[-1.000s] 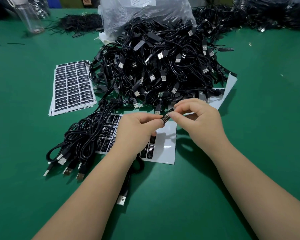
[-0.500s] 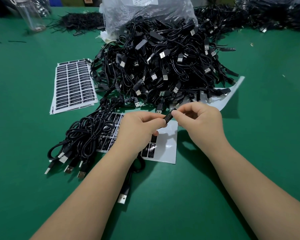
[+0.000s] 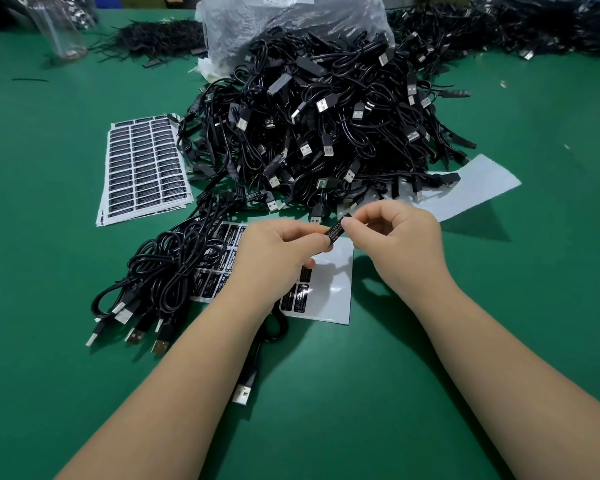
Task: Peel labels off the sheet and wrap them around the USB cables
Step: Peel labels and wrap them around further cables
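head: black label (image 3: 338,228), white print.

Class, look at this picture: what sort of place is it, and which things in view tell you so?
Probably a factory or workshop bench for hand assembly. A large heap of identical USB cables covers the green table, a stack of printed label sheets lies beside it, and more cables fill a plastic bag.

Bright, even light falls from above and somewhat ahead, so the forearms and the right hand (image 3: 404,244) throw soft dark shadows onto the green table (image 3: 534,306) toward the lower right. A white glare patch shines on the glossy label sheet (image 3: 329,289) at centre. The plastic bag (image 3: 291,26) at top also glints. Wide-angle bending curves the far edges. Focus is sharp at centre; the upper corners are dimmer and softer.
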